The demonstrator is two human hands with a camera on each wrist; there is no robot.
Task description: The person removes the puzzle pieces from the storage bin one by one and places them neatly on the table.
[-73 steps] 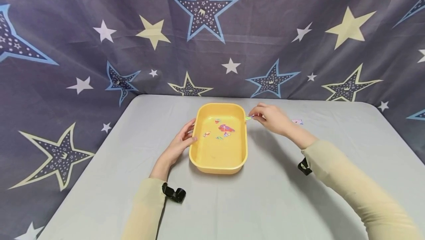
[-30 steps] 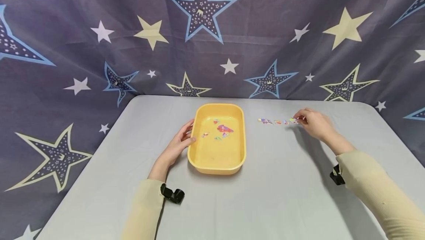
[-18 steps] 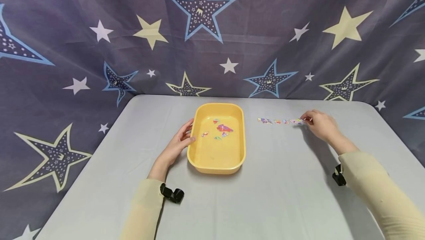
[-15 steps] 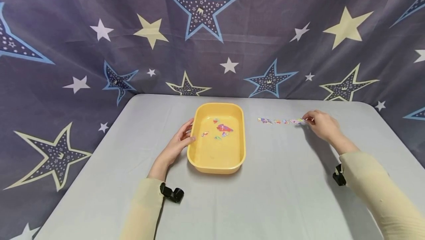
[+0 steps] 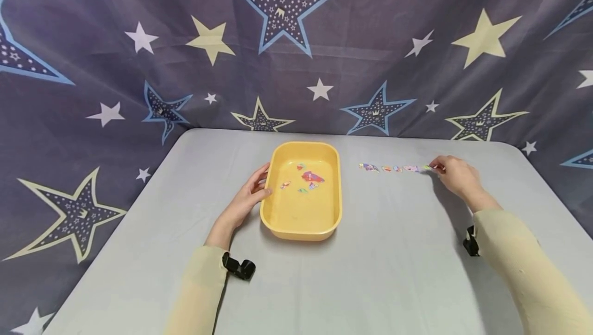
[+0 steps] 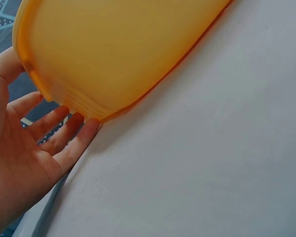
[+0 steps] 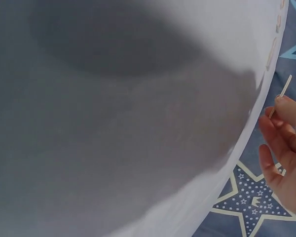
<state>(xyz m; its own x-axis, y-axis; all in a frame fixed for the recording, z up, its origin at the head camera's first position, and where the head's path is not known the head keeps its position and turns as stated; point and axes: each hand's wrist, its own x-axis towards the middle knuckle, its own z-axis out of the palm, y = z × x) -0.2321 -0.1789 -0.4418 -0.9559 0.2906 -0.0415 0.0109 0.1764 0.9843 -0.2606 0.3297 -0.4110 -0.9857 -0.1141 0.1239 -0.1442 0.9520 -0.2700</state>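
Observation:
My left hand (image 5: 244, 198) holds the left side of a yellow plastic tub (image 5: 301, 214), thumb over the rim. In the left wrist view its fingertips press the tub's outer wall (image 6: 89, 101). Inside lie several small flat printed puzzle pieces, the largest a red and purple one (image 5: 313, 176). My right hand (image 5: 458, 176) pinches a small green and purple puzzle piece (image 5: 426, 168) at the right end of a row of others, such as a purple one (image 5: 370, 167) and a pink one (image 5: 410, 169). Edge-on in the right wrist view, the pinched piece (image 7: 286, 85) is thin and pale.
Everything stands on a table with a pale grey cover (image 5: 370, 273). A dark curtain with stars (image 5: 319, 36) hangs right behind the table's far edge. Each wrist wears a black strap mount (image 5: 239, 267).
My right hand has carried the piece from the tub's right rim rightward to the row's right end, sliding slightly further right lately. The left hand and tub have stayed put.

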